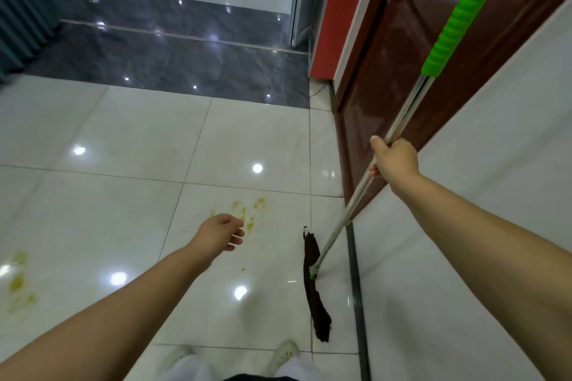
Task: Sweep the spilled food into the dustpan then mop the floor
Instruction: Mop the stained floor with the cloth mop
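Mop [365, 195] held in the person's right hand [394, 159], grip closed round the bare metal shaft a good way below the green ribbed handle sleeve [458, 15]. Shaft slants down and leftward from the hand to the mop head [314, 284], a long dark brown cloth strip lying on the floor [123, 139] with a small green joint at its middle. Head sits just beside the dark joint line at the foot of the white wall [495, 179], below and to the left of the gripping hand.

No writing, brand or label readable on mop, door or wall.

Left hand [221, 232] out in front, palm down, fingers loosely curled, clasping nothing; well apart from the shaft.

Yellow food smears [250, 210] on the white tile just past the left hand's fingertips, between that hand and the mop head. Second yellow patch [18, 281] far to the left edge, near the left forearm's side, well apart from the mop.

Dark red-brown door [387, 77] stands behind the shaft, red panel [337, 9] beside it. Band of dark grey polished tile [185, 49] crosses the floor farther off. Toes of two white shoes [286, 353] at the bottom edge, close to the near end of the mop cloth.
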A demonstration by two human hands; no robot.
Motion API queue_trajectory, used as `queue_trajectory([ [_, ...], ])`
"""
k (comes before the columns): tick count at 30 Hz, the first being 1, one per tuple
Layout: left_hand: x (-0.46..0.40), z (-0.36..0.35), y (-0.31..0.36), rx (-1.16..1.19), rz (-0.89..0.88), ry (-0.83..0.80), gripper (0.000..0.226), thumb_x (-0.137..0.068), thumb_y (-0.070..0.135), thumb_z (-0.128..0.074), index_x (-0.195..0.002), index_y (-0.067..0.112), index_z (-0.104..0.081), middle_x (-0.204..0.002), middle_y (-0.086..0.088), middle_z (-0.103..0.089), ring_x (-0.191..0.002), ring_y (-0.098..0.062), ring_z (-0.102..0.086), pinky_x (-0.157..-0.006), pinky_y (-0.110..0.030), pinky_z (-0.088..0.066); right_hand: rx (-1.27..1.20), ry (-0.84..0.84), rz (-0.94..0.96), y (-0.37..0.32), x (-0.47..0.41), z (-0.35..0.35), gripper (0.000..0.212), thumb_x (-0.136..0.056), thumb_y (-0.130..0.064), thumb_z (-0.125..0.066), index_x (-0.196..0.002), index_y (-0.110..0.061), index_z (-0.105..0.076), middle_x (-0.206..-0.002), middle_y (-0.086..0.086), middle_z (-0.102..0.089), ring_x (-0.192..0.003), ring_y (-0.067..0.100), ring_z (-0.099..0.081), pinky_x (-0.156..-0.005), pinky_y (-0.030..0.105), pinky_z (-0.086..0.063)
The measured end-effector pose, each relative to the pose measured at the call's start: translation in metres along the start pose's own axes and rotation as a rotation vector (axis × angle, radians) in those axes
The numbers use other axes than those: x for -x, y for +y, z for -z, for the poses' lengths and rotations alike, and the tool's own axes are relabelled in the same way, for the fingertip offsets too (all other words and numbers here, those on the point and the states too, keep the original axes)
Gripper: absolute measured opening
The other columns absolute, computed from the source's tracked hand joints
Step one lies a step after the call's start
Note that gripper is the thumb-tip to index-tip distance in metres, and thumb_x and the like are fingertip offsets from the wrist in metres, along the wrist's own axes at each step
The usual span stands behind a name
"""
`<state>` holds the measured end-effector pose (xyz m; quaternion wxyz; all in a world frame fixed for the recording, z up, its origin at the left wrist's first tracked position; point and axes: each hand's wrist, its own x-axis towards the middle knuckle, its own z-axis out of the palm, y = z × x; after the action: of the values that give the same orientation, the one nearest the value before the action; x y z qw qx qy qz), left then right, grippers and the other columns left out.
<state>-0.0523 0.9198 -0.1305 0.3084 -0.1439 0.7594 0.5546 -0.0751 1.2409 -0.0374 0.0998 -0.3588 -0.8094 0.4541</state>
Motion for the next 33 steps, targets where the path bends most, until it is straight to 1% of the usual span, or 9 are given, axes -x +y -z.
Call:
queue_trajectory([
  [3,-0.001,0.044,-0.014,0.034,0.019,0.029,0.018,-0.095,0.008,-0.046,-0.102,0.002,-0.062,-0.086,-0.012,-0.064,-0.07,-0.021,-0.06,-0.065,-0.028,-0.048,0.013,-0.026,0.037,-0.029,0.021,-0.028,0.026,-0.092,-0.037,-0.055,-0.077,-0.015,-0.053,-0.06,0.005,-0.061,-0.05,0.023,-0.064,-0.067,0.045,-0.06],
  [6,-0.002,0.092,-0.027,0.043,0.025,0.042,0.018,-0.095,0.005,-0.044,-0.101,0.002,-0.06,-0.083,-0.01,-0.063,-0.068,-0.02,-0.059,-0.064,-0.028,-0.047,0.041,-0.045,0.078,-0.063,0.047,-0.058,0.025,-0.092,-0.035,-0.054,-0.089,-0.01,-0.055,-0.073,0.007,-0.064,-0.051,0.023,-0.065,-0.064,0.043,-0.061],
  [11,-0.004,0.17,-0.044,0.067,0.011,0.031,0.018,-0.094,0.006,-0.044,-0.098,0.003,-0.062,-0.084,-0.01,-0.064,-0.068,-0.019,-0.06,-0.062,-0.026,-0.048,0.06,-0.052,0.161,-0.117,0.097,-0.117,0.02,-0.092,-0.028,-0.054,-0.075,-0.019,-0.048,-0.077,0.005,-0.059,-0.047,0.018,-0.061,-0.044,0.023,-0.055],
  [16,-0.005,0.238,-0.06,0.08,-0.01,0.01,0.019,-0.094,0.006,-0.043,-0.095,0.005,-0.062,-0.082,-0.009,-0.063,-0.066,-0.018,-0.059,-0.061,-0.025,-0.048,0.054,-0.075,0.214,-0.165,0.145,-0.175,0.015,-0.093,-0.026,-0.054,-0.082,-0.016,-0.051,-0.077,0.005,-0.059,-0.056,0.022,-0.065,-0.053,0.03,-0.059],
  [19,-0.003,0.27,-0.07,0.07,0.003,0.012,0.019,-0.094,0.004,-0.042,-0.098,0.003,-0.061,-0.083,-0.01,-0.062,-0.066,-0.018,-0.058,-0.061,-0.025,-0.047,0.04,-0.087,0.236,-0.19,0.171,-0.201,0.013,-0.094,-0.026,-0.054,-0.082,-0.021,-0.051,-0.081,0.003,-0.061,-0.058,0.021,-0.066,-0.056,0.032,-0.061],
  [22,0.001,0.291,-0.077,0.068,0.009,0.006,0.019,-0.094,0.004,-0.042,-0.101,0.001,-0.059,-0.085,-0.012,-0.06,-0.066,-0.018,-0.056,-0.06,-0.024,-0.045,0.011,-0.137,0.265,-0.208,0.196,-0.22,0.015,-0.094,-0.023,-0.053,-0.079,-0.023,-0.049,-0.083,0.006,-0.061,-0.057,0.02,-0.065,-0.055,0.032,-0.061],
  [25,0.003,0.302,-0.08,0.082,0.029,0.016,0.018,-0.094,0.004,-0.043,-0.102,0.002,-0.059,-0.084,-0.012,-0.06,-0.065,-0.018,-0.056,-0.06,-0.025,-0.045,-0.011,-0.19,0.293,-0.22,0.219,-0.233,0.011,-0.093,-0.018,-0.052,-0.082,-0.018,-0.053,-0.085,0.009,-0.062,-0.056,0.021,-0.063,-0.056,0.033,-0.061],
  [31,0.014,0.306,-0.083,0.063,0.052,0.027,0.018,-0.095,0.005,-0.043,-0.102,0.002,-0.059,-0.083,-0.011,-0.06,-0.066,-0.017,-0.056,-0.061,-0.024,-0.047,0.039,-0.333,0.326,-0.215,0.257,-0.241,0.019,-0.092,-0.015,-0.051,-0.089,0.0,-0.064,-0.066,0.004,-0.063,-0.05,0.016,-0.064,-0.052,0.027,-0.058],
  [33,0.02,0.304,-0.083,0.053,0.058,0.025,0.018,-0.095,0.006,-0.043,-0.103,0.002,-0.058,-0.083,-0.011,-0.059,-0.066,-0.018,-0.055,-0.061,-0.024,-0.046,0.053,-0.404,0.337,-0.207,0.269,-0.238,0.02,-0.092,-0.013,-0.051,-0.089,0.002,-0.064,-0.068,0.007,-0.062,-0.051,0.015,-0.065,-0.054,0.027,-0.059],
])
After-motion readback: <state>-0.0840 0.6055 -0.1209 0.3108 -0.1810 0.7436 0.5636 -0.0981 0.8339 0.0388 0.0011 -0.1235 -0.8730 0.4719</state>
